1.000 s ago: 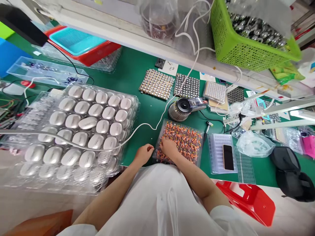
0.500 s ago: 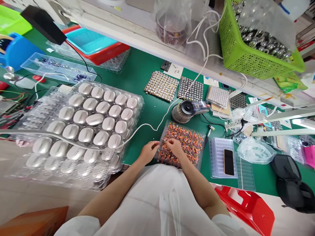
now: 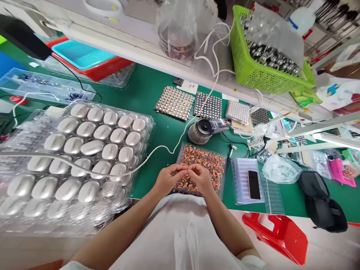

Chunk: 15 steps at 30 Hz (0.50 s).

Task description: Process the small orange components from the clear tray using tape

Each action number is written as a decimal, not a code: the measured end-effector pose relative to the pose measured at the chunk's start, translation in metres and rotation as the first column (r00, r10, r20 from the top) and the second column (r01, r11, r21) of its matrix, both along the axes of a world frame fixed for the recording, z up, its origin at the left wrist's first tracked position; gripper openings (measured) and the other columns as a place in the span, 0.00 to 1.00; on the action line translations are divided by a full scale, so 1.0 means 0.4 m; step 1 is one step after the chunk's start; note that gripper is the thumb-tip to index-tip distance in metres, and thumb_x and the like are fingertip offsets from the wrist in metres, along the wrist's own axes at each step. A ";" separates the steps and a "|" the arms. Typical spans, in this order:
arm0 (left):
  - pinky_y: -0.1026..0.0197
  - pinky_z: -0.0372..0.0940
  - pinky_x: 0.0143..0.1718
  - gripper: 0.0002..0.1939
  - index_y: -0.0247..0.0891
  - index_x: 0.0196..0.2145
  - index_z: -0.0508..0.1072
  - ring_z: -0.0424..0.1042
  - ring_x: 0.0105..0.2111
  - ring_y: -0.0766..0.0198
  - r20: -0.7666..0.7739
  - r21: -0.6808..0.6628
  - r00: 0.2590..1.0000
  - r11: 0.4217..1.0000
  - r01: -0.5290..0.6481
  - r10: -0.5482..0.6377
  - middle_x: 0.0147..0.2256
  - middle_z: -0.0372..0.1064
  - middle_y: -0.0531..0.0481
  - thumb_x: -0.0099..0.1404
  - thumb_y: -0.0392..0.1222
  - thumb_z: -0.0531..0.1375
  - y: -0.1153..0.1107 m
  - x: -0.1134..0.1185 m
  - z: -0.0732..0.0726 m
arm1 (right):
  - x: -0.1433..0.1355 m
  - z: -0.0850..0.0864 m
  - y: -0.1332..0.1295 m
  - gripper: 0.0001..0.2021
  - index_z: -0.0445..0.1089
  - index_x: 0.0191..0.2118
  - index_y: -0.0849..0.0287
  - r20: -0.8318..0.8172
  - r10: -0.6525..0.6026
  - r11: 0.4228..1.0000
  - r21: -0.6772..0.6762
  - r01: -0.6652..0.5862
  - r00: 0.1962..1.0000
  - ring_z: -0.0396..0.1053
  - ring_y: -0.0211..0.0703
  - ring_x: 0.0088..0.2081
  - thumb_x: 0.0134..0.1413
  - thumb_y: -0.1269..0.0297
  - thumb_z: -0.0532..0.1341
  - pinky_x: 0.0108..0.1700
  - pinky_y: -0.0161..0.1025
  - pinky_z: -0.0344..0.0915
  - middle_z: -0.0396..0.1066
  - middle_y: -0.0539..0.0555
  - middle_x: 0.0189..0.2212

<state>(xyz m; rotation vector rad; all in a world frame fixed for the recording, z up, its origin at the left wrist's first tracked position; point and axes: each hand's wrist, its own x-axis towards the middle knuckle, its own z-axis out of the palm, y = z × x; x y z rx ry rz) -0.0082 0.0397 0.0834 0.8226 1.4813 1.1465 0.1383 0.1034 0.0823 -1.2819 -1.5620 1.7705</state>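
A clear tray (image 3: 224,179) full of small orange parts with metal bits (image 3: 206,159) lies on the green table in front of me. Over its left side, my left hand (image 3: 168,180) and my right hand (image 3: 201,179) meet fingertip to fingertip. Both hands are closed in a pinch. Whatever sits between the fingertips is too small to make out. Just beyond the tray stands a round grey device (image 3: 200,131) with a black top and a clear arm pointing right.
Stacked clear trays of silver oval cases (image 3: 102,132) fill the left. A white cable (image 3: 157,147) crosses the table. To the right are a phone (image 3: 254,185) on pale trays and an open black case (image 3: 322,202). A shelf overhead holds a green basket (image 3: 267,77).
My hands have come together above the tray, the left moving right and the right lifting off the orange parts. The camera view has shifted slightly.
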 end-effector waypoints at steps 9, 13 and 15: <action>0.63 0.67 0.37 0.12 0.36 0.35 0.77 0.74 0.34 0.60 -0.021 -0.102 0.997 0.992 -0.080 0.078 0.34 0.77 0.46 0.57 0.47 0.62 -0.002 -0.021 -0.036 | 0.028 0.001 0.165 0.09 0.74 0.32 0.58 0.232 -0.078 0.968 0.250 0.018 0.970 0.65 0.39 0.28 0.49 0.59 0.60 0.32 0.34 0.59 0.72 0.50 0.26; 0.62 0.68 0.36 0.14 0.36 0.34 0.76 0.74 0.33 0.59 0.002 -0.128 0.995 0.987 -0.102 0.103 0.33 0.77 0.46 0.55 0.48 0.63 0.002 -0.023 -0.046 | -0.006 -0.050 0.286 0.09 0.73 0.28 0.59 0.215 -0.255 0.949 0.241 0.202 0.943 0.65 0.41 0.29 0.45 0.58 0.62 0.33 0.36 0.59 0.72 0.51 0.25; 0.62 0.69 0.36 0.15 0.36 0.36 0.75 0.75 0.33 0.59 0.018 -0.127 0.992 0.985 -0.118 0.121 0.32 0.77 0.46 0.55 0.48 0.64 0.006 -0.028 -0.047 | -0.038 -0.086 0.323 0.10 0.72 0.28 0.60 0.184 -0.300 0.945 0.191 0.266 0.936 0.64 0.40 0.27 0.43 0.58 0.63 0.30 0.35 0.58 0.72 0.51 0.25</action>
